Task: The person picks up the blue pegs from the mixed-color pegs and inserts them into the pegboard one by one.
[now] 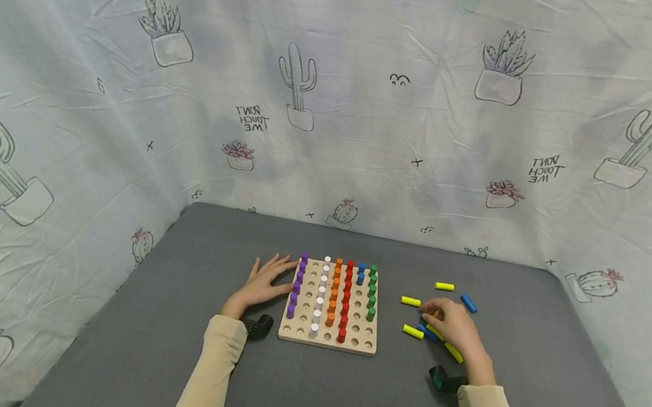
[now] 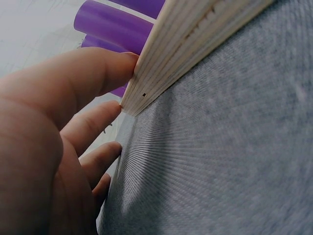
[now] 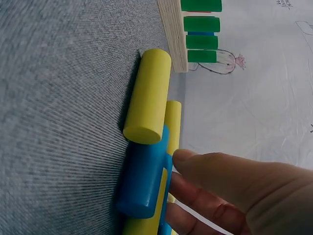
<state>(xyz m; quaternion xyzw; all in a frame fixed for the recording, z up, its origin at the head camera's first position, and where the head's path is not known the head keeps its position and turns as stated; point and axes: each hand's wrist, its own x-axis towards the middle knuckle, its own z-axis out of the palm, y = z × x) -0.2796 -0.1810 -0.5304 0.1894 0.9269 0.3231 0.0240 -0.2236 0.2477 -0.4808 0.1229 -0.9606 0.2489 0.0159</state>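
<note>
A wooden pegboard point(image 1: 327, 344) lies on the table, with columns of purple pegs point(image 1: 296, 288), white pegs point(image 1: 321, 292), orange pegs point(image 1: 334, 295), red pegs point(image 1: 346, 297) and green pegs point(image 1: 371, 302), plus two blue pegs point(image 1: 361, 278). My left hand point(image 1: 259, 285) rests by its left side with fingers spread, the thumb touching the board's edge point(image 2: 161, 58). To the right, my right hand point(image 1: 453, 322) reaches down over loose pegs, thumb and fingertips right at a blue one point(image 3: 167, 164); I cannot tell whether it is pinched. A yellow peg point(image 3: 149, 95) lies nearby.
Around the right hand lie more loose pegs: a yellow one point(image 1: 445, 287) at the back, a blue one point(image 1: 469, 304) at the right and a yellow one point(image 1: 413, 332) nearer the board. A printed cloth point(image 1: 339, 96) hangs behind the grey table point(image 1: 326, 400).
</note>
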